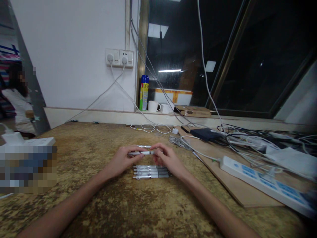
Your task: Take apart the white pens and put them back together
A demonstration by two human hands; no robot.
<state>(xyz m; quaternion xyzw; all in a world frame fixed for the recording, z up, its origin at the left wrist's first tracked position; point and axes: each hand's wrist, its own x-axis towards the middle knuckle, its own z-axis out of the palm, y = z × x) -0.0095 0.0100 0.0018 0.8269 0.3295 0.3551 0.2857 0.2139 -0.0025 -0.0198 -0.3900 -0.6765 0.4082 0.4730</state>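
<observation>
- Held pen [146, 153]: raised in front of the body, roughly level, lying crosswise between the two hands; white mid-section exposed in the gap between them.
- Left grip [123, 156]: closed on the held pen; thumb on the near side, fingers over the far side. The pen's left end runs back under these fingers.
- Right grip [166, 156]: fingers curled in at the pen's right end, thumb and fingertips pinching it. Exact fingertip contact blurred.
- Second pen [143, 146]: just beyond the held pen, nearly parallel to it, its ends partly hidden by the fingers. Cannot tell whether it touches either hand.
- Row of pens [151, 172]: on the counter [119, 211], nearer the body than the held pen and below both hands; side by side, pale barrels to the left, grey sections to the right. Right hand close to the row's right end. Exact count unclear from blur.
- Clear packet [177, 141]: on the counter, beyond and to the right of the right hand; contents not legible.
- Brown board [235, 185]: farther right, bearing a white power strip [262, 183]; both well apart from the pens.
</observation>
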